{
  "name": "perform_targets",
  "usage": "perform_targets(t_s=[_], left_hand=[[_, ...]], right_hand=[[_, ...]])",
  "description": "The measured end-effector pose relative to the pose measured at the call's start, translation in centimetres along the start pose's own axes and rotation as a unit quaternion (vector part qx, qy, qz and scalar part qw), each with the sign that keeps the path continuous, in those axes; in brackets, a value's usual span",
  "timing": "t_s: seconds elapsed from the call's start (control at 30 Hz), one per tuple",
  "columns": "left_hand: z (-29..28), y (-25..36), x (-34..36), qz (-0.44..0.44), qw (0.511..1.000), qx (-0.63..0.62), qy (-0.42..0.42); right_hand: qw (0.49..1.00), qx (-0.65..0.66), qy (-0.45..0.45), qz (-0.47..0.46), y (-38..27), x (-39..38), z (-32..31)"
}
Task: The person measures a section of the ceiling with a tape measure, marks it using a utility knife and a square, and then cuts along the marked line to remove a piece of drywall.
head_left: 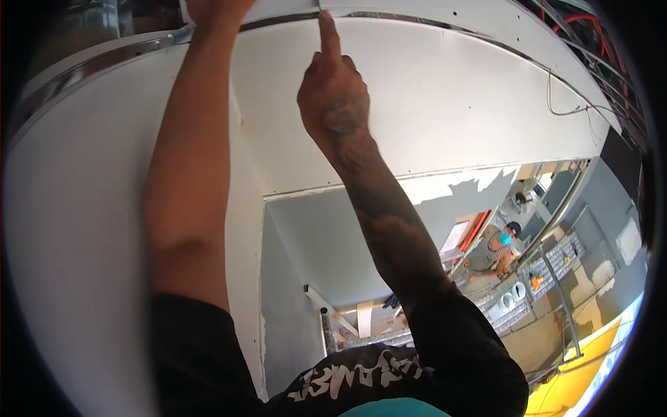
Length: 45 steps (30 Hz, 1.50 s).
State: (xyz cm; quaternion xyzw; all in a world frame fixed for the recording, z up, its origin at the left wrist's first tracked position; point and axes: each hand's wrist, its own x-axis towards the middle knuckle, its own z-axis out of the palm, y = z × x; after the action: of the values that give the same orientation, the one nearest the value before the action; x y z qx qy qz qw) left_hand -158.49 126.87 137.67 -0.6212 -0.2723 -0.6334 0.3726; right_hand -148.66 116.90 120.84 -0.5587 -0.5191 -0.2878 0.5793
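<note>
Both my arms reach up overhead. My left hand (pixel 219 10) is at the top edge, beside a white board piece (pixel 281 8); its fingers are cut off by the frame, so their grip is hidden. My right hand (pixel 336 94) has its index finger stretched up, the other fingers curled in. That fingertip meets the shiny metal strip (pixel 396 17) at the end of the board piece, by a seam. I see nothing held in the right hand. Below the strip spreads a large white panel (pixel 424 83) dotted with screw heads.
A loose cable (pixel 550 97) hangs at the right, near metal framing with red conduit (pixel 589 31). Far below, a person in a striped top (pixel 486 250) is by white buckets (pixel 506 303) and metal scaffold rails (pixel 559 299). A yellow surface (pixel 590 368) lies lower right.
</note>
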Motion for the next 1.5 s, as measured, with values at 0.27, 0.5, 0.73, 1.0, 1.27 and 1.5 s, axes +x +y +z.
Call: perform_targets(t_s=[0.27, 0.5, 0.73, 1.0, 1.27, 1.5], left_hand=[[-1.1, 0.5, 0.5, -0.026, 0.999, -0.008, 0.021], [-1.3, 0.5, 0.6, -0.051, 0.997, -0.023, -0.055], [-1.7, 0.3, 1.3, -0.055, 0.992, -0.001, -0.110], [-3.8, -2.2, 1.7, -0.087, 0.996, -0.025, -0.028], [-5.1, 5.8, -12.1, -0.096, 0.977, -0.190, 0.004], [-6.7, 8.4, -18.7, -0.155, 0.945, -0.253, -0.140]], right_hand=[[0.986, 0.012, 0.112, -0.121, 3.7, 0.8, 3.8], [0.994, 0.035, 0.076, -0.075, 1.7, 0.5, 2.2], [0.991, 0.029, -0.119, 0.048, 3.0, -3.1, 0.5], [0.890, 0.019, -0.382, 0.247, 14.4, -26.6, -2.8], [0.903, -0.027, -0.256, 0.343, 18.7, -29.2, -10.6], [0.893, -0.029, -0.228, 0.386, 15.6, -27.3, -15.3]])
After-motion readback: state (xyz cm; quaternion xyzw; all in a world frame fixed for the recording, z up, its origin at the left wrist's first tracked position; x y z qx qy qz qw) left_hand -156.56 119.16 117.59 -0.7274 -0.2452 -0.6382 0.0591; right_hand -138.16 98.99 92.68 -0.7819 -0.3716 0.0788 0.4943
